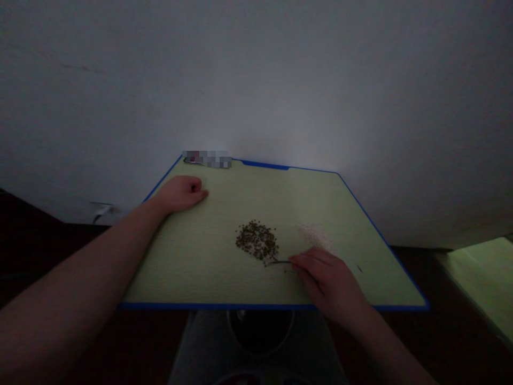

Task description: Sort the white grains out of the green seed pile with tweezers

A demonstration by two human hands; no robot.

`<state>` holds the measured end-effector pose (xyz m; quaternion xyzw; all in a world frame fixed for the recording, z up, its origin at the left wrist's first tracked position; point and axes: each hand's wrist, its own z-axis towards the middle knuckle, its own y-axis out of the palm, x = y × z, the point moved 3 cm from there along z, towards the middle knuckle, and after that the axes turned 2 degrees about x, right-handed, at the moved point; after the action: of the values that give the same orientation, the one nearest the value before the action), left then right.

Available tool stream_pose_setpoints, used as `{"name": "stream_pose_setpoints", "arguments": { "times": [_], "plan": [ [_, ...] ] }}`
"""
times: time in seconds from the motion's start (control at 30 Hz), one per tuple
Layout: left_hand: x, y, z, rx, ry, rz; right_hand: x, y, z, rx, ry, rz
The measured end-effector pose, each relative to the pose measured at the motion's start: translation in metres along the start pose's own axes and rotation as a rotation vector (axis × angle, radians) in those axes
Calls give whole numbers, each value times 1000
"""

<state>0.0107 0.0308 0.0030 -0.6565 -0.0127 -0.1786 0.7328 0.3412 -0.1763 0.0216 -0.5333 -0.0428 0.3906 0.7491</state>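
Note:
My right hand (326,280) is closed in a pinch around thin metal tweezers (279,262). Their tips reach the lower right edge of a pile of small dark green-brown beans (256,240) on the pale tabletop. Pale grains like rice are mixed in among the beans. Just beyond my right hand lies a separate heap of white grains (316,234), partly hidden by the fingers. My left hand (182,193) rests as a loose fist at the table's left side, with nothing visible in it.
The blue-edged table (212,278) stands against a grey wall (256,80). A phone-like flat object (208,162), partly blurred, lies at the far left corner. A small dark sliver (359,268) lies right of my right hand. Below the front edge is a round dark container (262,334).

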Motion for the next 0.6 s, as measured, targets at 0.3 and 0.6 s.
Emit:
{"name": "stream_pose_setpoints", "arguments": {
  "times": [0.3, 0.6],
  "plan": [
    [-2, 1, 0, 0, 13, -10, -2, 1, 2, 12, 46, -23],
    [-1, 0, 1, 3, 11, 1, -3, 5, 8, -24, -3, 31]
  ]
}}
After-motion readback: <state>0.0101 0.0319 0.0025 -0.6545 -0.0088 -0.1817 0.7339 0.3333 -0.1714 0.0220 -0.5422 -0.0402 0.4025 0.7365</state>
